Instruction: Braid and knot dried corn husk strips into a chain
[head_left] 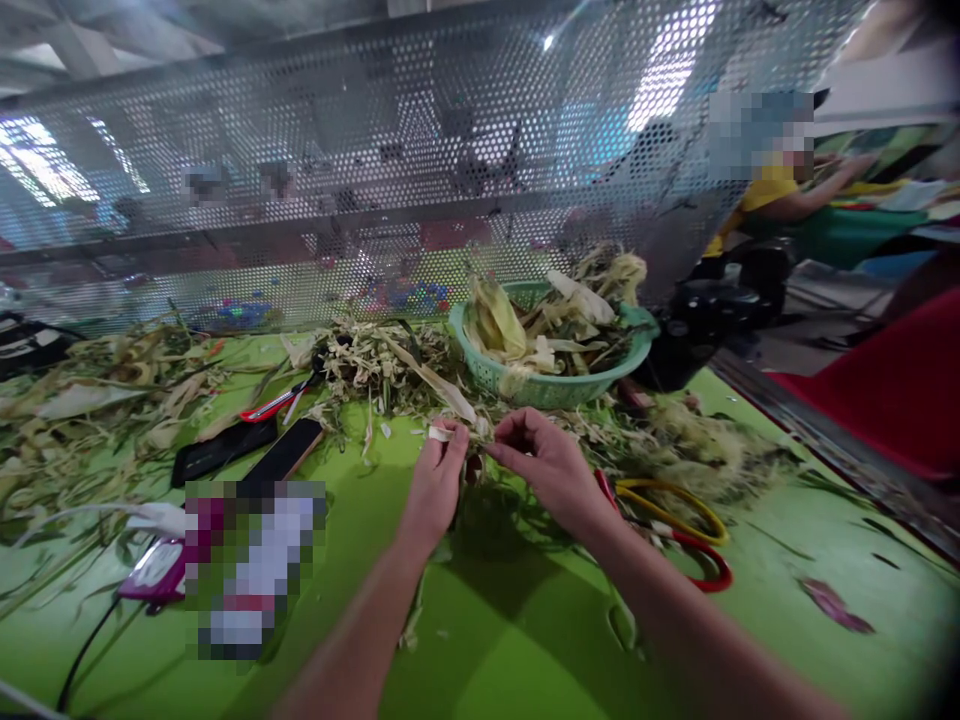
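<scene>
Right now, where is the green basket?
In the head view, the green basket sits just right of centre, beyond the right hand and in front of the perforated metal panel, with a heap of dried plant pieces to its left.

Husk (pixel 448 393): papery, matt | basket (pixel 555 390): plastic | screen (pixel 300 120): perforated metal | tabletop (pixel 517 650): smooth (faintly glossy)

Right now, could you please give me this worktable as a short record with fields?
Left hand: pinching a pale strip
Right hand: fingertips close together beside it; hold unclear
Beyond hands: green basket containing husks
Left side: red cutter, black phone
Right side: yellow handle, red handle
Surface: green table, plant scraps scattered
</scene>
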